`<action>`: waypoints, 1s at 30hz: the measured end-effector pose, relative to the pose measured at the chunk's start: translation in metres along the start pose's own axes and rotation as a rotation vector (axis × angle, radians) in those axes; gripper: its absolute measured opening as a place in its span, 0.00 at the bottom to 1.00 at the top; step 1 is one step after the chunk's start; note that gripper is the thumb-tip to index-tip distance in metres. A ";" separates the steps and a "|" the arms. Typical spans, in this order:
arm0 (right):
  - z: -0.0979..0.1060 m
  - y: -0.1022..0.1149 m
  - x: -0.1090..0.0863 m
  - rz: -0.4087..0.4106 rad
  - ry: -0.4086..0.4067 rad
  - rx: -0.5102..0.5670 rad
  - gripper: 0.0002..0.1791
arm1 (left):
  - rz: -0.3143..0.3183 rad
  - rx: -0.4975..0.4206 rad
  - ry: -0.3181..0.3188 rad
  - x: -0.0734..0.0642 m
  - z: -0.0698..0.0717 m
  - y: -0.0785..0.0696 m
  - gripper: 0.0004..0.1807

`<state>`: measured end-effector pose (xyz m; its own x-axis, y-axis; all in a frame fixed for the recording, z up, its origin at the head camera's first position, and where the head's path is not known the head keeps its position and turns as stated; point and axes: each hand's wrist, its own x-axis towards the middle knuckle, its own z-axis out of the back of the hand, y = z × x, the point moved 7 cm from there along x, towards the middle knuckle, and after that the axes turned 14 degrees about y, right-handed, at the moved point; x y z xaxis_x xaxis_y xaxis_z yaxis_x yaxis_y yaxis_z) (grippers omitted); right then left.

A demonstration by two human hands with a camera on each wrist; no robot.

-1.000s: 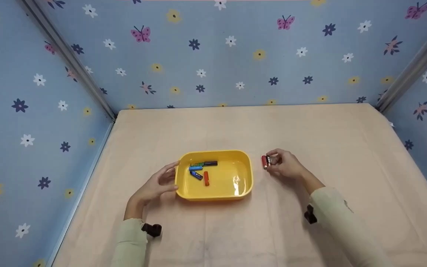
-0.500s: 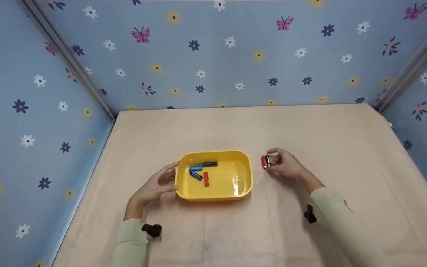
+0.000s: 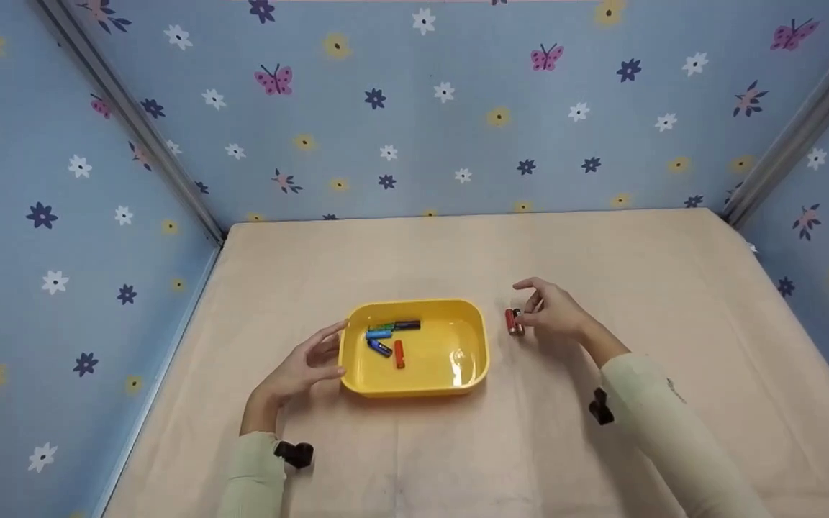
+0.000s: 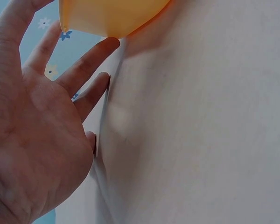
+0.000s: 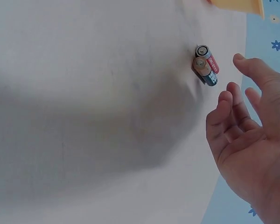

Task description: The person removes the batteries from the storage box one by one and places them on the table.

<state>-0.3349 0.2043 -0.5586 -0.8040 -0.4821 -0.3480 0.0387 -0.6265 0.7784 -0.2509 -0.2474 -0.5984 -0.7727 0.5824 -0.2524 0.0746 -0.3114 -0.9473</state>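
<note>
A yellow plastic tray (image 3: 429, 392) stands on the table with several batteries inside, among them a red battery (image 3: 399, 354) and a light blue battery (image 3: 379, 334). My left hand (image 3: 306, 367) rests its fingertips against the tray's left end, fingers spread and fairly straight. To the right of the tray, a second red battery (image 3: 509, 321) and a dark battery (image 3: 519, 321) with a copper-coloured end lie side by side. My right hand (image 3: 555, 313) is just beside this pair. In the right wrist view, its loosely bent fingers hold nothing and stand apart from both batteries (image 5: 207, 67).
A beige cloth (image 3: 458, 460) covers the table. Blue panels with flowers and butterflies (image 3: 414, 108) rise behind it and at both sides. A small black device (image 3: 295, 454) is strapped at each wrist.
My right hand has let go of the dark battery and its fingers have spread away from the pair. The head view has tilted slightly up. The left hand stays at the tray.
</note>
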 end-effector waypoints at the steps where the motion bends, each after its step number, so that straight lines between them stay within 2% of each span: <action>1: 0.000 0.001 0.000 0.006 0.002 -0.001 0.38 | 0.004 -0.005 0.002 0.000 0.000 0.001 0.51; 4: -0.001 0.002 0.001 0.013 -0.008 -0.003 0.34 | 0.012 -0.008 -0.002 0.000 0.000 0.002 0.51; 10: 0.000 0.012 0.006 0.048 -0.047 -0.034 0.26 | -0.017 -0.014 0.006 0.002 0.001 -0.001 0.50; 22: -0.017 0.039 0.020 0.066 0.003 0.002 0.24 | 0.009 -0.025 -0.009 -0.001 -0.003 0.004 0.50; 27: -0.021 0.054 0.023 0.121 -0.010 -0.005 0.23 | -0.025 -0.022 0.003 -0.001 -0.002 0.002 0.50; 30: -0.022 0.061 0.026 0.147 -0.022 -0.024 0.22 | -0.018 -0.019 0.006 0.000 0.000 0.002 0.50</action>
<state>-0.3401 0.1399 -0.5317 -0.8016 -0.5563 -0.2190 0.1711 -0.5645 0.8075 -0.2502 -0.2478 -0.6001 -0.7703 0.5922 -0.2365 0.0731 -0.2865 -0.9553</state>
